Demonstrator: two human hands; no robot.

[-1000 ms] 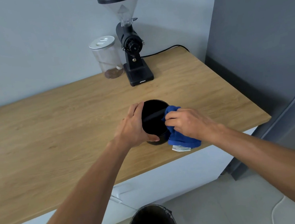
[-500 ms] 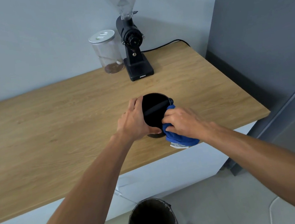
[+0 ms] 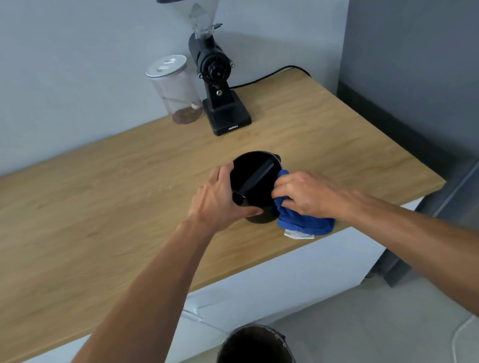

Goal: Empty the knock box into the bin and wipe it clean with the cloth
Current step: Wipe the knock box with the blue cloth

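Knock box [image 3: 255,185], black with a bar across its mouth, sits near the front edge of our wooden counter [image 3: 88,228], with the bin [image 3: 254,358] on the floor below. Behind it stand a coffee grinder [image 3: 214,73] and a lidded jar [image 3: 175,90], well apart. Our left hand [image 3: 216,201] grips the box's side, while our right hand [image 3: 305,194] presses the blue cloth [image 3: 303,224] against its rim, fingers closed on it.
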